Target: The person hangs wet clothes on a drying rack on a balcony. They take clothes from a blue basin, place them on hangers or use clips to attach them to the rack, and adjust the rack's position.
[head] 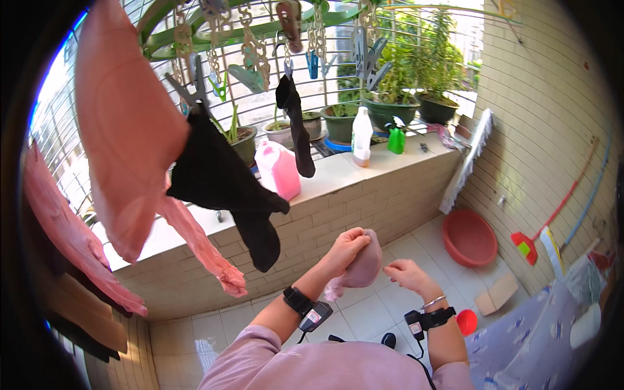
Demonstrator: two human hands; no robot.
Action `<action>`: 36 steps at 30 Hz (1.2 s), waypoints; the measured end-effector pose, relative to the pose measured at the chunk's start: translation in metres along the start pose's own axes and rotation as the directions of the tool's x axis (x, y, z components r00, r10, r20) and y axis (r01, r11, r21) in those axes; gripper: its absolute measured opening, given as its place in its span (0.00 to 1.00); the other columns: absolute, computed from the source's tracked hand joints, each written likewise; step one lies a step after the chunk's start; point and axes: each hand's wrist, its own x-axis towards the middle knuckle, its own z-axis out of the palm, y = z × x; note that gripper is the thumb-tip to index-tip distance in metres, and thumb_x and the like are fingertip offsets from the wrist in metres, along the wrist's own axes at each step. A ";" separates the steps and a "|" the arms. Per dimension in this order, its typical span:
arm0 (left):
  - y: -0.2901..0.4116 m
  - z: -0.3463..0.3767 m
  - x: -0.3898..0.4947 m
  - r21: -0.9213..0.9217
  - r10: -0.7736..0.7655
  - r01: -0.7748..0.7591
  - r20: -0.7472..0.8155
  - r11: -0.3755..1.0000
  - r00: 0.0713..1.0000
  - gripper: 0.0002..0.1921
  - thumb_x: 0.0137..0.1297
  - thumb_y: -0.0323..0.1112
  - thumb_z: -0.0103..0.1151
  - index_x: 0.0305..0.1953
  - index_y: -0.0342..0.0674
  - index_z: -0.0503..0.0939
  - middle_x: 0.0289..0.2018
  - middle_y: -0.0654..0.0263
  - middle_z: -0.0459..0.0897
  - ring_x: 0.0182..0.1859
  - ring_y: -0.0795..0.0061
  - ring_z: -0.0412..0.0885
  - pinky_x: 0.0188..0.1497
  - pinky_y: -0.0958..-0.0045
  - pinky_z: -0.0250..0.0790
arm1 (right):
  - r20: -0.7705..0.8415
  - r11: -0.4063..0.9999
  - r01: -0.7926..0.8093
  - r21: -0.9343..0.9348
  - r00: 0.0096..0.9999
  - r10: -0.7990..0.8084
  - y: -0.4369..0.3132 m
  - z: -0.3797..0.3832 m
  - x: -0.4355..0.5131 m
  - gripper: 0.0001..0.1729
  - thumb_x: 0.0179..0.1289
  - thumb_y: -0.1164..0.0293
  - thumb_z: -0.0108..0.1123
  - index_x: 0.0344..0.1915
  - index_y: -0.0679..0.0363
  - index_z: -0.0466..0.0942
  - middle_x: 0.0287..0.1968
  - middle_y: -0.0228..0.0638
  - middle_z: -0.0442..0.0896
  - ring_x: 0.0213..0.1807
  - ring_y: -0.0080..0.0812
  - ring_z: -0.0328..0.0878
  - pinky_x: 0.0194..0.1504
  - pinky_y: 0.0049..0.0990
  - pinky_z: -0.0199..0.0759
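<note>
My left hand [349,247] grips the edge of a mauve cloth item [363,267], which hangs down from the fingers over the tiled floor; its exact kind is unclear. Just right of the cloth is my right hand [400,274], fingers curled and apart from it; whether they pinch anything small cannot be told. Up and to the left, a black garment [209,170] hangs from a grey clothes peg [197,85]. A black sock [298,124] hangs from another peg on the green hanging rack [234,36]. Several grey and blue pegs dangle on its chains.
Pink garments [129,131] hang close on the left. Along the tiled ledge [336,175] stand a pink jug [278,169], a white bottle [361,134], a green spray bottle [396,140] and potted plants. A red basin [469,239] and a red scoop or cup [466,322] are at the right.
</note>
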 end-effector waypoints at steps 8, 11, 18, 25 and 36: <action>0.033 0.007 0.042 0.773 0.047 0.059 -0.114 0.632 0.992 0.10 0.61 0.35 0.50 0.36 0.34 0.76 0.27 0.62 0.78 0.31 0.75 0.74 0.38 0.74 0.68 | 0.089 0.802 0.544 0.247 0.811 -0.578 -0.101 -0.146 0.064 0.10 0.69 0.68 0.50 0.38 0.62 0.78 0.34 0.32 0.83 0.33 0.19 0.77 0.34 0.18 0.70; 0.053 0.018 0.043 0.793 0.131 0.103 -0.225 0.600 0.966 0.12 0.58 0.37 0.51 0.36 0.34 0.76 0.29 0.53 0.80 0.32 0.56 0.77 0.38 0.68 0.70 | 0.112 0.690 0.651 0.315 0.697 -0.708 -0.147 -0.179 0.081 0.11 0.69 0.67 0.51 0.37 0.61 0.77 0.32 0.29 0.82 0.32 0.17 0.75 0.33 0.17 0.68; 0.096 0.048 0.022 0.837 0.264 0.184 -0.360 0.514 0.895 0.09 0.57 0.34 0.55 0.34 0.33 0.74 0.26 0.58 0.78 0.29 0.69 0.76 0.35 0.71 0.69 | 0.018 0.357 0.840 0.408 0.384 -0.923 -0.253 -0.186 0.119 0.12 0.68 0.65 0.53 0.43 0.62 0.76 0.36 0.32 0.83 0.34 0.19 0.76 0.32 0.18 0.70; 0.143 0.052 0.003 0.857 0.267 0.135 -0.299 0.497 0.916 0.11 0.55 0.36 0.57 0.35 0.34 0.76 0.26 0.60 0.79 0.31 0.73 0.76 0.37 0.73 0.68 | 0.026 0.274 0.844 0.460 0.296 -0.955 -0.336 -0.166 0.130 0.33 0.61 0.54 0.61 0.58 0.64 0.68 0.44 0.37 0.77 0.46 0.26 0.73 0.37 0.22 0.73; 0.218 0.082 -0.002 0.866 0.314 0.321 -0.449 0.383 0.837 0.15 0.56 0.40 0.57 0.38 0.33 0.77 0.30 0.63 0.79 0.35 0.76 0.76 0.41 0.74 0.68 | 0.252 0.248 0.691 0.679 0.097 -0.963 -0.374 -0.163 0.153 0.24 0.64 0.61 0.59 0.53 0.66 0.73 0.43 0.34 0.80 0.41 0.22 0.76 0.39 0.22 0.69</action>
